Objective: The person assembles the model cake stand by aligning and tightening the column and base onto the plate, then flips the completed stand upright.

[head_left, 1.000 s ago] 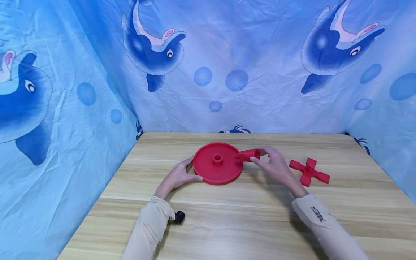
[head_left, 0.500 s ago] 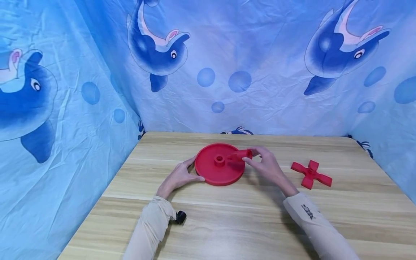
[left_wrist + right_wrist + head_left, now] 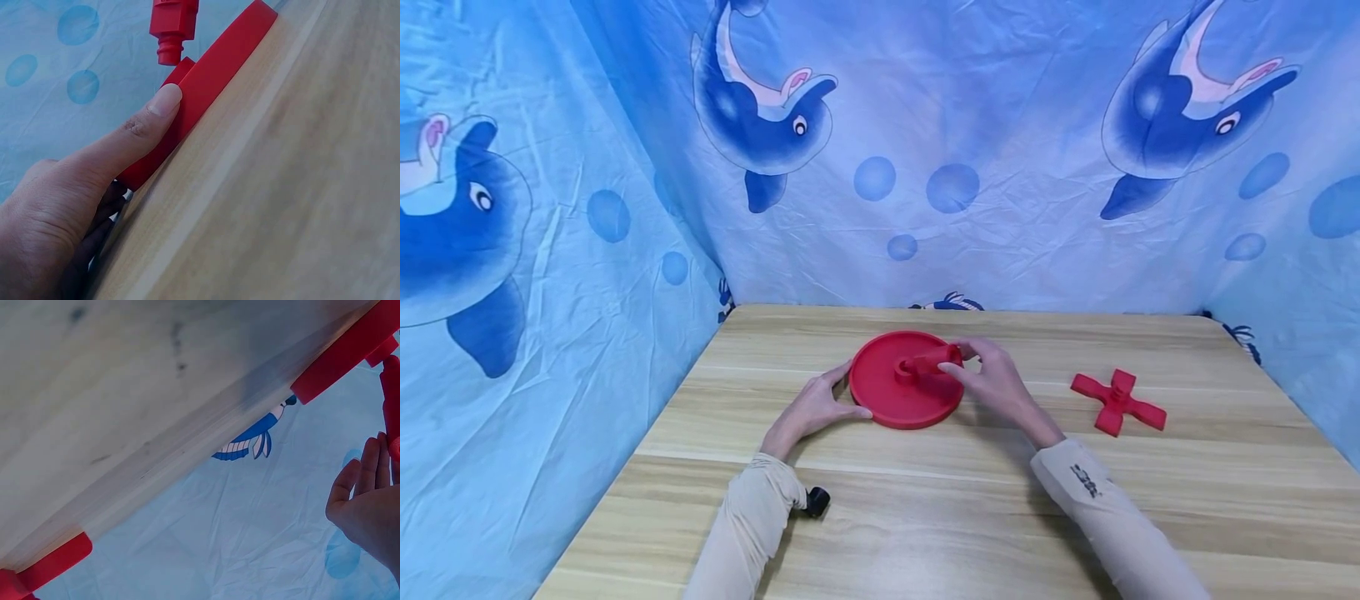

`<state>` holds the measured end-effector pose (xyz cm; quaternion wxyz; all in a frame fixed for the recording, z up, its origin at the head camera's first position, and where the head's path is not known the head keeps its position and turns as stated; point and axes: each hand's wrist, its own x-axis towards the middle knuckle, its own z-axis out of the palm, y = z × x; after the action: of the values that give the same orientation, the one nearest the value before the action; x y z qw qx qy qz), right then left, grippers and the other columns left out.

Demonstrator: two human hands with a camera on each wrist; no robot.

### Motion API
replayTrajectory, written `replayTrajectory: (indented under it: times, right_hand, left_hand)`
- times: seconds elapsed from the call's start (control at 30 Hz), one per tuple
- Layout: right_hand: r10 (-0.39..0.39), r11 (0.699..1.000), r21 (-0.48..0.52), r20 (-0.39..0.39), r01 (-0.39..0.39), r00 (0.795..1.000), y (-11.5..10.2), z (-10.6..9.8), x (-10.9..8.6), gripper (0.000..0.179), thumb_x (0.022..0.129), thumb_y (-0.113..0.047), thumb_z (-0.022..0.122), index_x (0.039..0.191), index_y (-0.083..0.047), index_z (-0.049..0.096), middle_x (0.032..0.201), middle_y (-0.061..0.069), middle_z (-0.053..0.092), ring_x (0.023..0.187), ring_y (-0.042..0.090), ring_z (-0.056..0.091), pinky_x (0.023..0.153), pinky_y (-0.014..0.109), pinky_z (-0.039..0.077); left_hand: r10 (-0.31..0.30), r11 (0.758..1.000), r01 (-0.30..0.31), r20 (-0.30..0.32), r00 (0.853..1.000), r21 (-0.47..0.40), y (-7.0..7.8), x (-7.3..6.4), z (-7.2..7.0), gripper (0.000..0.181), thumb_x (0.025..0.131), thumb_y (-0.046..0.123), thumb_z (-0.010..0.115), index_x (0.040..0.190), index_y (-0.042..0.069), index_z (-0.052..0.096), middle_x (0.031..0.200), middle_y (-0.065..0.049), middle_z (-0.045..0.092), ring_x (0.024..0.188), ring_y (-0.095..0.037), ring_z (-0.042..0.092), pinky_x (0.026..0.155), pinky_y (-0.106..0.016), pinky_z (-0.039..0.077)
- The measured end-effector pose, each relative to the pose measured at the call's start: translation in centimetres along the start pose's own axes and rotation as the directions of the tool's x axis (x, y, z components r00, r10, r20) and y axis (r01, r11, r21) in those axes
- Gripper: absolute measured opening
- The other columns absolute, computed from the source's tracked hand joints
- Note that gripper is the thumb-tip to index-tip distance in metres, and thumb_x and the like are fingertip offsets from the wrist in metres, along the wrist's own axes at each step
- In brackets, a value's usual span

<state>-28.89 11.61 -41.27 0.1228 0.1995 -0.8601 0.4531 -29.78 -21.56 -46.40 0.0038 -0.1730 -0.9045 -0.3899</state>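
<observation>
A red round base (image 3: 883,402) with a raised rim lies on the wooden table. From its middle rises a short hollow socket (image 3: 905,372). My left hand (image 3: 817,405) grips the base at its left edge, the thumb (image 3: 164,103) on the near side of the rim. My right hand (image 3: 997,385) pinches the wide end of a red post (image 3: 934,360), held over the base. In the left wrist view the narrow stepped tip of the post (image 3: 174,31) points down close above the socket. The right wrist view shows my fingers (image 3: 370,462) alongside the post (image 3: 391,403).
To the right a red cross-shaped piece (image 3: 1118,402) with a short peg at its centre lies on the wooden table (image 3: 925,517). A small black object (image 3: 817,501) sits at my left cuff. A blue dolphin-print cloth (image 3: 1022,242) hangs behind the table and along its sides.
My right hand has brought the post leftward over the base, its narrow end from near the right rim to the central socket. The left hand keeps its grip on the base.
</observation>
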Motion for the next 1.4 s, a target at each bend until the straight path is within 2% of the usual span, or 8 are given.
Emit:
replayTrajectory:
  times: [0.2, 0.3, 0.63, 0.87, 1.4]
  right_hand:
    - [-0.001, 1.0, -0.011, -0.008, 0.001, 1.0, -0.3, 0.6, 0.2, 0.052, 0.089, -0.018, 0.085, 0.135, -0.004, 0.065, 0.115, 0.007, 0.067, 0.107, 0.026, 0.06, 0.079, 0.041, 0.059]
    - [-0.012, 1.0, -0.024, -0.016, 0.012, 1.0, -0.4, 1.0, 0.4, 0.053, 0.088, -0.017, 0.085, 0.136, -0.004, 0.065, 0.118, 0.009, 0.066, 0.108, 0.027, 0.059, 0.077, 0.039, 0.06]
    - [-0.001, 1.0, -0.029, -0.017, 0.0, 1.0, -1.1, 1.6, 1.3, 0.055, 0.089, -0.019, 0.084, 0.138, -0.006, 0.063, 0.125, 0.011, 0.064, 0.116, 0.031, 0.058, 0.084, 0.045, 0.062]
    - [-0.038, 0.999, -0.036, -0.031, 0.037, 0.999, -1.9, 2.1, 2.2, 0.057, 0.087, -0.015, 0.086, 0.138, -0.005, 0.063, 0.127, 0.013, 0.063, 0.117, 0.031, 0.059, 0.084, 0.046, 0.061]
    - [-0.006, 0.998, -0.069, 0.023, 0.008, 1.0, -3.0, 3.3, 4.1, 0.052, 0.092, -0.023, 0.081, 0.138, -0.005, 0.065, 0.133, 0.013, 0.06, 0.124, 0.031, 0.053, 0.087, 0.046, 0.06]
  left_hand:
    - [-0.002, 1.0, 0.002, 0.004, 1.0, 0.011, 0.0, 0.1, 0.0, 0.114, 0.07, 0.06, 0.091, 0.162, 0.017, 0.038, 0.157, -0.004, 0.047, 0.145, -0.024, 0.041, 0.117, -0.049, 0.036]
    - [0.001, 1.0, -0.001, 0.006, 1.0, 0.012, -0.1, 0.1, 0.1, 0.114, 0.07, 0.059, 0.092, 0.161, 0.017, 0.039, 0.157, -0.004, 0.047, 0.145, -0.025, 0.041, 0.117, -0.049, 0.036]
    - [0.001, 1.0, -0.001, 0.004, 1.0, 0.007, 0.0, 0.1, 0.0, 0.113, 0.07, 0.059, 0.091, 0.161, 0.016, 0.039, 0.157, -0.004, 0.047, 0.145, -0.024, 0.042, 0.116, -0.048, 0.038]
    - [0.012, 1.0, -0.012, 0.006, 1.0, 0.006, 0.1, 0.1, -0.2, 0.112, 0.071, 0.06, 0.091, 0.161, 0.016, 0.039, 0.157, -0.004, 0.048, 0.143, -0.024, 0.043, 0.115, -0.049, 0.039]
    - [-0.02, 1.0, 0.02, 0.008, 1.0, 0.024, 0.1, 0.0, 0.0, 0.111, 0.073, 0.06, 0.09, 0.162, 0.017, 0.038, 0.158, -0.005, 0.046, 0.145, -0.027, 0.042, 0.114, -0.05, 0.04]
